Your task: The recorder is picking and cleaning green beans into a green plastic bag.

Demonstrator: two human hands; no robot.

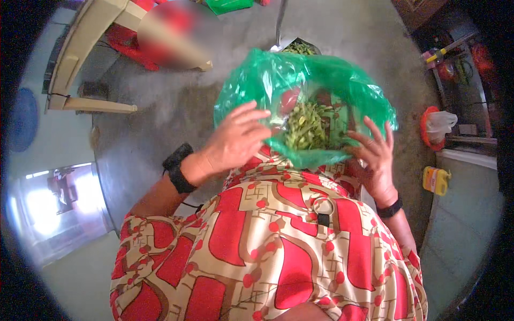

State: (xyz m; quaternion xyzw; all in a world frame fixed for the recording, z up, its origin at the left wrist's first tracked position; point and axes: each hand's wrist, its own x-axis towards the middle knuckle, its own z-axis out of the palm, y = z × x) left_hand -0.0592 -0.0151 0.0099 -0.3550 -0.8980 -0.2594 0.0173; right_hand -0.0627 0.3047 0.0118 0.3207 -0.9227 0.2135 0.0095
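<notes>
A translucent green plastic bag (257, 76) lies wide open on my lap, over the patterned cloth. Inside it is a heap of cut green stems and leaves (305, 128). My left hand (245, 136) reaches over the bag's left rim, its fingers slightly apart and blurred; whether it grips the plastic or a stem is unclear. At the right rim, my right hand (375, 154) has its fingers spread, with thumb and forefinger over the bag's edge and nothing visible held. A black band is on each wrist.
Beyond the bag, a dark container of greens (299, 47) stands on the concrete floor (172, 112). A wooden chair frame (100, 105) is at upper left. To the right are a yellow jug (435, 180) and a red basin (429, 120) with a white plastic bag (441, 123).
</notes>
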